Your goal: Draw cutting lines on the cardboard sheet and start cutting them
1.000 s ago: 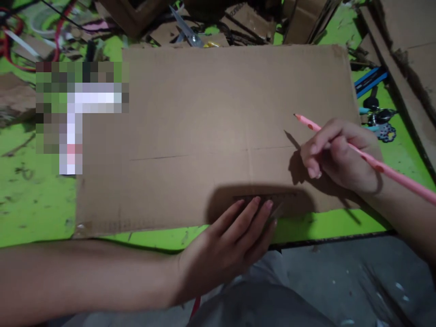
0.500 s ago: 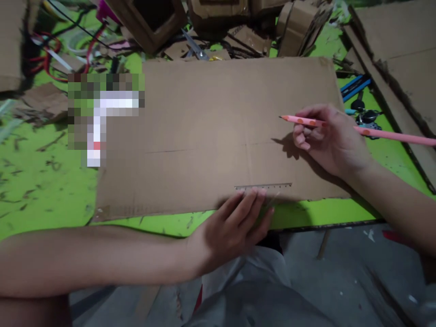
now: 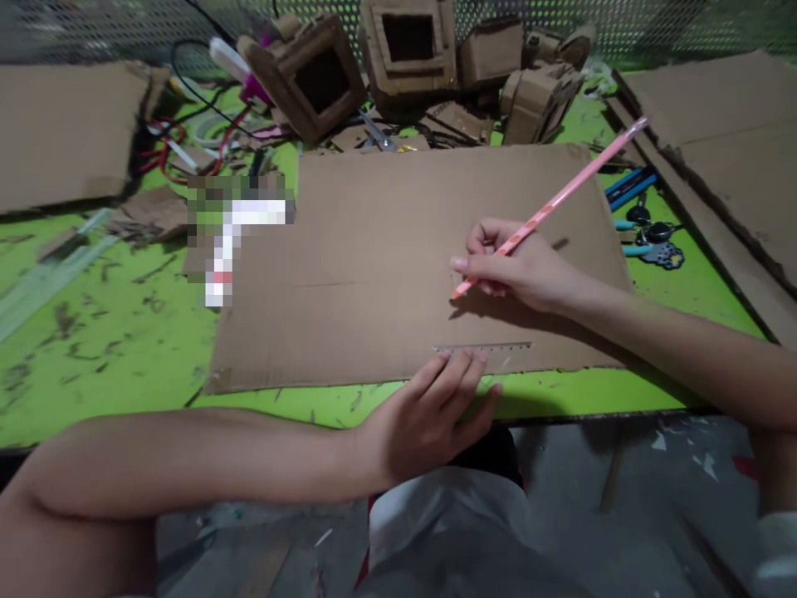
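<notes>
Right hand [image 3: 516, 267] grips a pencil [image 3: 564, 193], likely light, best held low; left fingers [image 3: 456, 367] extend over a ruler [image 3: 503, 346], five o'clock on the cardboard [image 3: 367, 224].

A cardboard sheet [image 3: 374, 216] lies on the table [image 3: 68, 365], a ruler [image 3: 501, 346] on it near the front edge. Boxes [image 3: 408, 81] stand behind the sheet; a left panel [image 3: 68, 133] and a right panel [image 3: 740, 141] flank it.

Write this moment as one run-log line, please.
left hand: on marked straightedge; right hand: holds pink pencil, tip down; cardboard sheet: on green table
</notes>
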Motion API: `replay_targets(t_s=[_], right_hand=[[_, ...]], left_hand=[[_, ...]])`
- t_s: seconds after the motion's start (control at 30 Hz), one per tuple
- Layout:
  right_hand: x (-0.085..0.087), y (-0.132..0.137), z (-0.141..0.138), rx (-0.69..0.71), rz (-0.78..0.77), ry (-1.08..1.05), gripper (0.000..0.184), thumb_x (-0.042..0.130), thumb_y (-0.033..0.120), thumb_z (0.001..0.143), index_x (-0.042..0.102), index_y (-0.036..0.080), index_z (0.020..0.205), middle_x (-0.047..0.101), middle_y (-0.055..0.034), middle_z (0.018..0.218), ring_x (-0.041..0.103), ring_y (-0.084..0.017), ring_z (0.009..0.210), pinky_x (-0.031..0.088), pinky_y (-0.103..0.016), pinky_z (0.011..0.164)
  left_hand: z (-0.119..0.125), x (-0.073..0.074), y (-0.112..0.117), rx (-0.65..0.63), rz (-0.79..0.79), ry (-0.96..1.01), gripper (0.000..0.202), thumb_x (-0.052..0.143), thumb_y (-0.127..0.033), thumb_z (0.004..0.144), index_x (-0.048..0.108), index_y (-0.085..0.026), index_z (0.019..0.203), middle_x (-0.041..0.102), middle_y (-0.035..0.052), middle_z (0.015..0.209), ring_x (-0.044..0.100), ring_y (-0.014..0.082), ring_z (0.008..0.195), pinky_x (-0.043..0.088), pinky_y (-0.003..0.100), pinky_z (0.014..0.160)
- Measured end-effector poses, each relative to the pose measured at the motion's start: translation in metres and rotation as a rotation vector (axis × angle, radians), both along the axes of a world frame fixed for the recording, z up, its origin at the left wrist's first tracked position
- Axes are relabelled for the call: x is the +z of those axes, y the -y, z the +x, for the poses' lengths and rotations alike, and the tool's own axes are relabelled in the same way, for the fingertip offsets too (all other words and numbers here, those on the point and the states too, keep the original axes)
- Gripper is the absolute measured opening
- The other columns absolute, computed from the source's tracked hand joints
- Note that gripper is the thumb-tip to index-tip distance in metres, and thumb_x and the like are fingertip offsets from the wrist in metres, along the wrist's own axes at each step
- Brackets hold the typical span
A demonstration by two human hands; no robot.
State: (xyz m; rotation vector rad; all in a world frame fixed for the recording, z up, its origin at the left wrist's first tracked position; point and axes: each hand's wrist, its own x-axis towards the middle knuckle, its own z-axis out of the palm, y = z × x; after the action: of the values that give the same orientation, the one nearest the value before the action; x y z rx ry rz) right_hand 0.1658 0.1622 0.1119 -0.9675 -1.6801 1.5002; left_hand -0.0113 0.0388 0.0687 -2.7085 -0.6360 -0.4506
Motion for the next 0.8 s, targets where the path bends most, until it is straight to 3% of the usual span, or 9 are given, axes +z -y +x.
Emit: replay_targets(t_s=[0.17,0.37,0.63,0.8], right_hand=[[-0.005,0.001,0.003,-0.071,-0.006,-0.111,0.043,0.065,0.047,0.080,0.033,0.022,0.064,0.031,0.0113,0.043,0.024,-0.004,0.037,0.020,-0.023,0.039],[-0.002,-0.004,0.006,-0.052,-0.088,-0.136,0.040,0.053,0.050,0.087,0.029,0.024,0.068,0.019,0.0114,0.043,0.015,-0.006,0.036,0.015,-0.025,0.040],[0.006,-0.009,0.011,-0.089,-0.262,-0.346,0.035,0.061,0.039,0.085,0.040,0.019,0.065,0.033,0.0120,0.037,0.018,-0.003,0.036,0.012,-0.021,0.040],[0.012,-0.013,0.016,-0.202,-0.222,-0.348,0.037,0.064,0.039,0.083,0.041,0.018,0.063,0.034,0.0113,0.038,0.018,-0.003,0.036,0.009,-0.021,0.039]], left_hand=[[0.002,-0.001,0.000,0.019,0.000,0.005,0.040,0.054,-0.027,0.090,0.047,-0.010,0.126,0.060,0.0191,0.127,0.056,0.0271,0.119,0.043,0.040,0.101],[0.004,0.000,-0.001,0.021,0.001,0.047,0.034,0.054,-0.027,0.090,0.051,-0.012,0.121,0.064,0.0161,0.122,0.059,0.0266,0.117,0.046,0.039,0.098],[0.002,0.000,-0.003,0.036,0.004,0.013,0.038,0.053,-0.027,0.091,0.047,-0.011,0.125,0.062,0.0172,0.126,0.059,0.0269,0.117,0.046,0.040,0.098],[0.002,0.001,-0.002,0.047,0.024,0.013,0.035,0.050,-0.024,0.092,0.046,-0.011,0.124,0.062,0.0175,0.125,0.059,0.0259,0.116,0.046,0.040,0.098]])
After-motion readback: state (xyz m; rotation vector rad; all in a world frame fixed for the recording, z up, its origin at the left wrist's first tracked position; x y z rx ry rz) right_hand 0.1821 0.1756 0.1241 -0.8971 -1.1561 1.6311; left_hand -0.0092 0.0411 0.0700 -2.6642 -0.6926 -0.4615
